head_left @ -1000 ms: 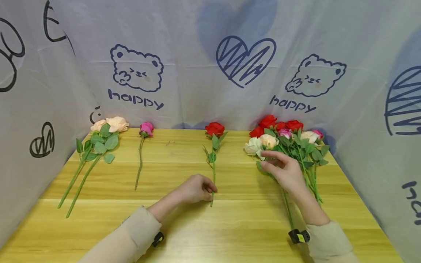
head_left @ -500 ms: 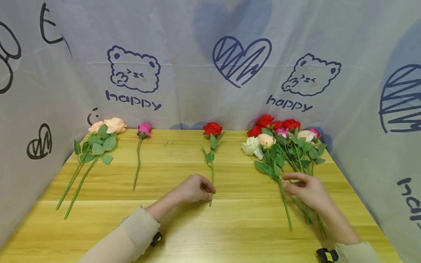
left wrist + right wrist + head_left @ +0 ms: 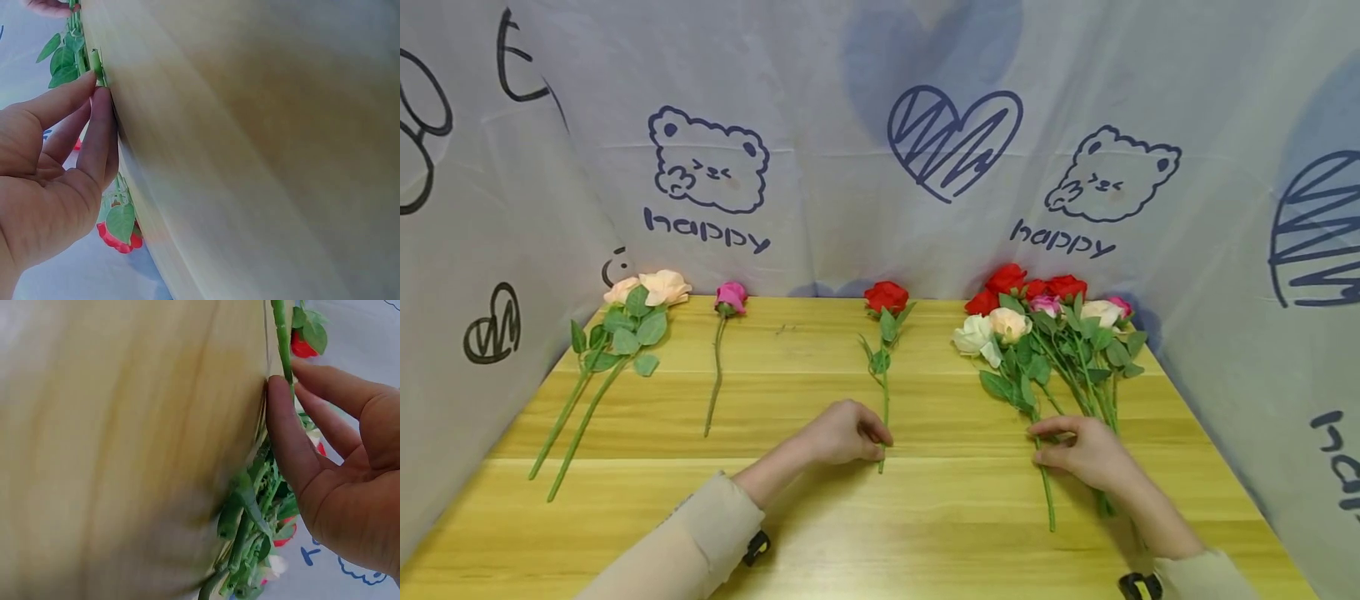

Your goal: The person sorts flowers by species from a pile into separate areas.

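The red rose (image 3: 888, 323) lies with its bloom beyond your left hand (image 3: 847, 433), its short stem end just nearer you than your pinching thumb and fingertips. Your right hand (image 3: 1086, 454) pinches a green stem (image 3: 1047, 500); which bloom it bears is unclear. Mixed roses (image 3: 1056, 329) spread beyond that grip. Left of your left hand, a magenta rose (image 3: 731, 297) and two peach roses (image 3: 665, 287) rest on the wooden table (image 3: 925, 525).
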{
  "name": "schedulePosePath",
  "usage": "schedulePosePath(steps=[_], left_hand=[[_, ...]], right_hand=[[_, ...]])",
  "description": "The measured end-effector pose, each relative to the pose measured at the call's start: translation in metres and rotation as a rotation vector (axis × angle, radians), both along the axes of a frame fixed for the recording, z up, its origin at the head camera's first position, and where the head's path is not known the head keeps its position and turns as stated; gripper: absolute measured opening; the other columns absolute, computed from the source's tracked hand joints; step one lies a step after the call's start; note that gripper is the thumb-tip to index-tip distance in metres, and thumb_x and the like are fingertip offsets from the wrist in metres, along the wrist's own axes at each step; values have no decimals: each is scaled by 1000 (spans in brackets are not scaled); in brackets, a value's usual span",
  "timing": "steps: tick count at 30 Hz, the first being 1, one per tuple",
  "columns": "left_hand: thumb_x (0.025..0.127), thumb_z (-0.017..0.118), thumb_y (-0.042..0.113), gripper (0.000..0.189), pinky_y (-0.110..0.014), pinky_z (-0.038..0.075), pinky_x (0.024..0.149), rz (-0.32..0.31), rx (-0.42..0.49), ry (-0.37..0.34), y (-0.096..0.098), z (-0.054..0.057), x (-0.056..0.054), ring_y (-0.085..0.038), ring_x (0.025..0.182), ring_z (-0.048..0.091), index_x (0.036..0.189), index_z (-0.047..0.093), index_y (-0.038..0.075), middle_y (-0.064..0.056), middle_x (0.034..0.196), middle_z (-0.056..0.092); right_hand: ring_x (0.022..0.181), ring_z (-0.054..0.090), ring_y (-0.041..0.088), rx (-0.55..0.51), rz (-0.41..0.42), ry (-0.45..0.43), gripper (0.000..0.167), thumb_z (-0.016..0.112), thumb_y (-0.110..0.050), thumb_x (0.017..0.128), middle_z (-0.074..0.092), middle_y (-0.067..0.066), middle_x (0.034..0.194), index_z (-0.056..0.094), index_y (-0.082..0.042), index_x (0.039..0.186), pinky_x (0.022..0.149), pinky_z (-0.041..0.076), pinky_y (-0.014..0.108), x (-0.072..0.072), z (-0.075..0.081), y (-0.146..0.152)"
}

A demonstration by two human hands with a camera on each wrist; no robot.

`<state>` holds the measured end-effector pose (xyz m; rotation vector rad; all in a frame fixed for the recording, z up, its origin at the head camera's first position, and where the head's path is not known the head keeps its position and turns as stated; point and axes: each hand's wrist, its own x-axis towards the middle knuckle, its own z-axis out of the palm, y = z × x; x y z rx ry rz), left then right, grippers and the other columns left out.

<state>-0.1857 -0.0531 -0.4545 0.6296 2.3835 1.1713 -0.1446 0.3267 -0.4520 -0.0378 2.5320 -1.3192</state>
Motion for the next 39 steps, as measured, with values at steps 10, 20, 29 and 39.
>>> schedulePosePath(steps=[10,20,29,39], left_hand=[[88,80,0,13,-22,54,70,0,6,1,-1,1,1,-8,80,64,101,80,3,-1,90,74],[94,76,7,28,-37,62,73,84,205,-112,-9,9,-2,-24,87,74,120,74,-3,-13,109,74],[99,73,11,30,-57,57,91,249,454,-34,-12,30,0,-46,102,69,128,72,6,-19,128,69],[96,74,7,31,-32,61,86,295,604,87,-2,30,5,-32,107,71,127,71,2,-15,130,64]], right_hand=[[93,74,26,-43,-73,-47,43,75,-3,93,62,27,136,65,4,135,75,64,37,0,1,-4],[94,75,29,-125,-115,-9,48,74,-7,96,73,22,116,61,4,140,79,64,40,5,13,-5],[102,74,22,-209,-182,109,54,76,-21,98,69,23,127,59,-6,146,89,62,39,-1,28,-30],[100,73,14,-470,-195,243,44,74,-8,97,69,-1,127,63,-1,140,86,62,33,-31,38,-88]])
